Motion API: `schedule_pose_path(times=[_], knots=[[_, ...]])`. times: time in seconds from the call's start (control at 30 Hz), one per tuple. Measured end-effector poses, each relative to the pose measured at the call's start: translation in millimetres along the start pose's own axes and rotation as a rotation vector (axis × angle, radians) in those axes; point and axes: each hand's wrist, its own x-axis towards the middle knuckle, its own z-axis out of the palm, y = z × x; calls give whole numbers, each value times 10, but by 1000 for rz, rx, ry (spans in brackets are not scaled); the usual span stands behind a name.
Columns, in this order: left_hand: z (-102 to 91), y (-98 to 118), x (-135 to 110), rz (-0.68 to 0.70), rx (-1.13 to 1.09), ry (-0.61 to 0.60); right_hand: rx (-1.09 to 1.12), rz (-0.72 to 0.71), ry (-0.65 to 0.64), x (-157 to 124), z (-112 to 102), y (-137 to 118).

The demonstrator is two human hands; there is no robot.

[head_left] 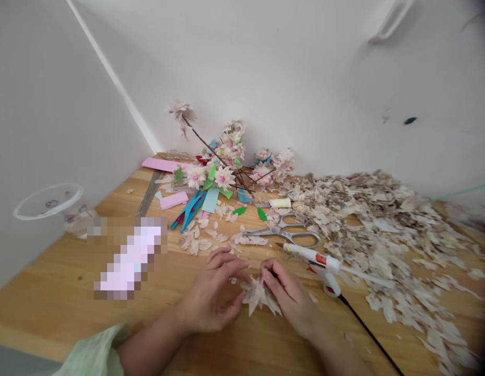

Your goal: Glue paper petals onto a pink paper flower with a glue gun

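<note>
Fingertips closing from both sides: left hand (209,292) and right hand (289,297) pinching a pale paper blossom (259,297).
Blossom held between the two hands, over a wooden table (38,292); hot glue gun (316,263) just beyond the right hand, steel scissors (283,230) farther ahead, heap of cut paper petals (383,235) off to the right.

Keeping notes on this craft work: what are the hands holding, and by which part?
A cluster of pale petals, pinched at its upper part by the fingertips of the left hand and right hand.
</note>
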Motion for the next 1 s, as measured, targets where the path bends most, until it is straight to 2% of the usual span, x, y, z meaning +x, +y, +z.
schedule_pose_path(times=[0.13,0.3,0.57,1.0], knots=[[-5,0,-4,12,-49,-7,-12,-10,5,-6,-13,-4],[23,-14,-9,-21,-3,-38,-7,-27,4,-10,-21,-12],[42,-23,1,32,44,2,-11,-34,10,-3,-7,-14],[57,-51,-32,28,64,-16,-43,-53,30,-19,-9,-2]])
